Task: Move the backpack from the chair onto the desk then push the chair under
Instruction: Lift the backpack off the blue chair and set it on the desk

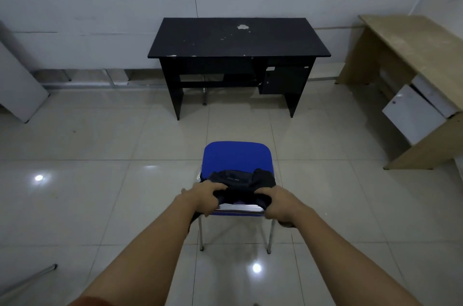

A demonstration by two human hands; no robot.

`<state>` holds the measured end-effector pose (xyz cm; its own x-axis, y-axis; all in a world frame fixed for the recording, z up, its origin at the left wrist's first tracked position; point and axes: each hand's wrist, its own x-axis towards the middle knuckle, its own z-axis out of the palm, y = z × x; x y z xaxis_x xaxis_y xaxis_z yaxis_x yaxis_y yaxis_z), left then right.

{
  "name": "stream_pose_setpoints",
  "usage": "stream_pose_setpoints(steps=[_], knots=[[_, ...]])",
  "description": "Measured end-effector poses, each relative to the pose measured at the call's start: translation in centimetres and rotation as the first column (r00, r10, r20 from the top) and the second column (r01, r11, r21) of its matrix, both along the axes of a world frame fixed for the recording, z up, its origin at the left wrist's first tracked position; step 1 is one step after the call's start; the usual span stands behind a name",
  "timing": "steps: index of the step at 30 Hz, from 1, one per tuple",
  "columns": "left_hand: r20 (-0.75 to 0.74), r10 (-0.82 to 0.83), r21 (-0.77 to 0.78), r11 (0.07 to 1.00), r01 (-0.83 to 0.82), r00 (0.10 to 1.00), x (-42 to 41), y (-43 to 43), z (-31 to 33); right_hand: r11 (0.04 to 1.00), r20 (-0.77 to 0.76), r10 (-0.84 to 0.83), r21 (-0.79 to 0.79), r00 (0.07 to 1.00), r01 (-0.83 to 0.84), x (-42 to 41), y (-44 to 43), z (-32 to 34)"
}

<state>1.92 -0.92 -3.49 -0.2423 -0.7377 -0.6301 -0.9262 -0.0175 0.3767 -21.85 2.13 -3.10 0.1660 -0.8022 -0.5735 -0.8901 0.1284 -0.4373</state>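
Left hand (206, 197) and right hand (280, 203) gripping one backpack (238, 179), one blue chair (236, 155), two desks

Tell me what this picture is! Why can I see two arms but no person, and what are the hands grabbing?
The camera sits on a person's head and looks forward and down, so you see only that person's own bare arms reaching out. There is just this one picture, taken from there.

The left hand and the right hand are both closed on a floppy black fabric backpack. It lies on the near part of a blue padded chair with shiny metal legs, which stands on a glossy tiled floor.

Farther ahead, against the wall, stands a black wooden desk with white scuffed patches. Nothing lies on its top. A pale wooden desk stands on the right.
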Motion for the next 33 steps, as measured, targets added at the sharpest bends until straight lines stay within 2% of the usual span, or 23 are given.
stream_pose_setpoints(steps=[4, 7, 12, 18, 22, 27, 30, 33], knots=[[0.034, 0.013, -0.044, 0.999, -0.012, 0.999, -0.6, -1.6, -0.2, 0.998, 0.104, -0.069, 0.008, 0.992, 0.069, -1.3, -0.9, 0.0], [-0.014, 0.013, -0.133, 0.991, -0.014, 1.0, -1.1, -2.7, -0.6, 0.986, 0.192, -0.164, 0.036, 0.968, 0.16, -1.7, -1.6, 0.0], [0.046, 0.043, -0.235, 0.972, -0.031, 0.998, -2.4, -3.7, -0.9, 0.973, 0.22, -0.229, 0.072, 0.948, 0.218, -3.5, -3.8, 0.2], [0.158, 0.051, -0.233, 0.972, -0.013, 0.986, -4.4, -3.5, -1.3, 0.978, 0.068, -0.142, -0.144, 0.988, 0.15, -3.7, -5.0, -0.4], [0.253, -0.007, -0.207, 0.976, 0.062, 0.967, -4.8, -4.0, -1.9, 0.982, -0.021, -0.109, -0.161, 0.994, 0.104, -3.0, -5.3, -1.7], [0.082, 0.037, -0.351, 0.936, -0.006, 0.996, -5.1, -7.0, -3.3, 0.986, -0.1, -0.152, -0.085, 0.983, 0.144, -2.0, -7.0, -3.5], [-0.03, 0.034, -0.268, 0.963, -0.04, 0.999, -5.8, -8.6, -3.9, 0.981, -0.113, -0.181, -0.092, 0.977, 0.172, -1.2, -8.0, -4.2], [0.058, -0.058, -0.194, 0.979, 0.068, 0.997, -6.5, -10.5, -4.7, 0.972, -0.134, -0.229, -0.086, 0.964, 0.219, -0.6, -9.6, -4.9]])
